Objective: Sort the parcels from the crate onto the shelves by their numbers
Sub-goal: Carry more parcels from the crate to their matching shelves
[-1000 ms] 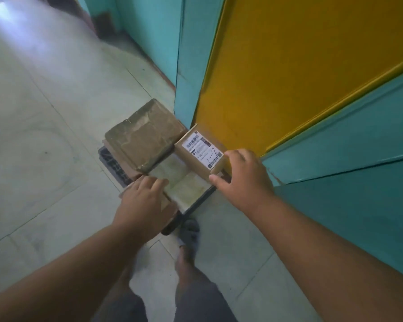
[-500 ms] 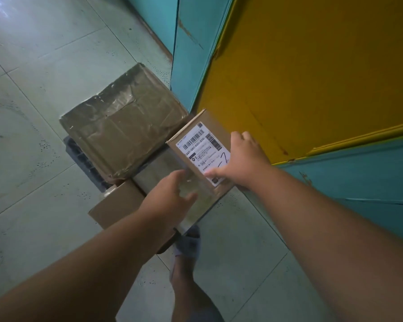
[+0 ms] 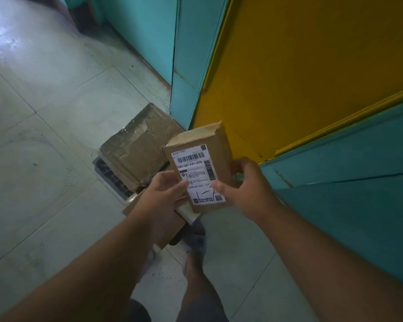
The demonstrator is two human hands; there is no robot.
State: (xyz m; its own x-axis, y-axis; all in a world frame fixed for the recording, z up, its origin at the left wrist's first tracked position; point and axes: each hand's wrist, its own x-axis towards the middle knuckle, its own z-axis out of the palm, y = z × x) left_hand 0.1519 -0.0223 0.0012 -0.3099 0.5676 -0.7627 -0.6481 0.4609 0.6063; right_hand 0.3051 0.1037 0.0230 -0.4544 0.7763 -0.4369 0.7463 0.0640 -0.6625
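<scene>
So the small parcel (image 3: pixel 197 168) has come up out of the crate (image 3: pixel 109 173) since a moment ago and now it's held in the air in front of the person, label (image 3: pixel 197 176) facing up at them. The left hand (image 3: pixel 159 198) has come off the stuff in the crate and joined in: its thumb presses on the label's left edge, and I can't see where its other fingers sit. The right hand (image 3: pixel 244 189) pinches the lower right corner, thumb on the label, fingers (image 3: pixel 236 168) curled round the far side.

The box's long axis runs up and away from the hands, tilted a bit left. Right hand looks like it's doing the real carrying. A big taped parcel (image 3: pixel 137 149) sits in the crate on the floor (image 3: pixel 44 126). No shelves in view, so I'd guess they read the number next.
</scene>
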